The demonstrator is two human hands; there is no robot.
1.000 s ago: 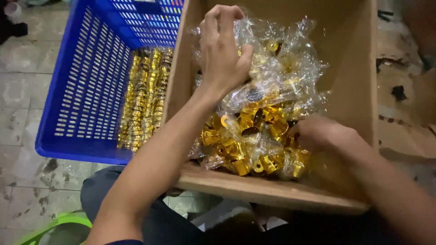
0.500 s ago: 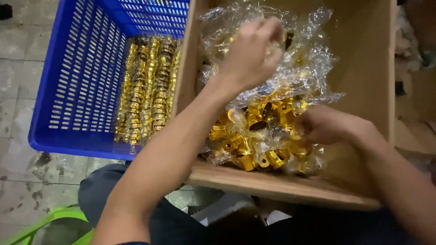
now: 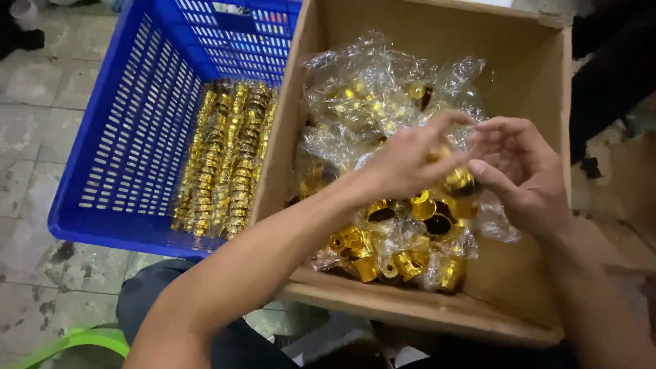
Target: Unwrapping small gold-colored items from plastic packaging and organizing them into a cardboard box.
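Over the cardboard box (image 3: 526,61) of bagged gold caps (image 3: 403,253), I see my left hand (image 3: 410,160) pinching one cap, right hand (image 3: 523,171) loosely spread; beside it, blue crate (image 3: 123,150) holds stacked gold rows (image 3: 225,157).

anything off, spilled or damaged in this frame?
Nothing spilled. The gold caps sit loose in crumpled clear plastic inside the cardboard box, while those in the blue crate lie in neat rows. The left hand and right hand meet over the box around a cap.
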